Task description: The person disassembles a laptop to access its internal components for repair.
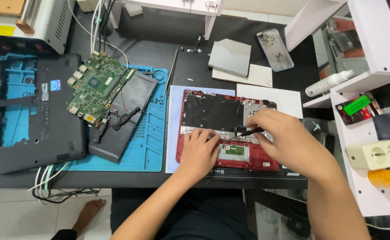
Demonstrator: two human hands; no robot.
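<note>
Red plastic forms the opened laptop shell, which we see at centre frame, lying on white sheets on the dark workbench. Our left hand rests on the shell's lower left edge, fingers curled and pressing down beside the touchpad board. Our right hand pinches a black-handled screwdriver, its tip pointing down-left toward the shell's middle. At left frame, a green motherboard lies on a flat black battery over a blue work mat, next to a black laptop base. At upper centre sits a grey drive.
</note>
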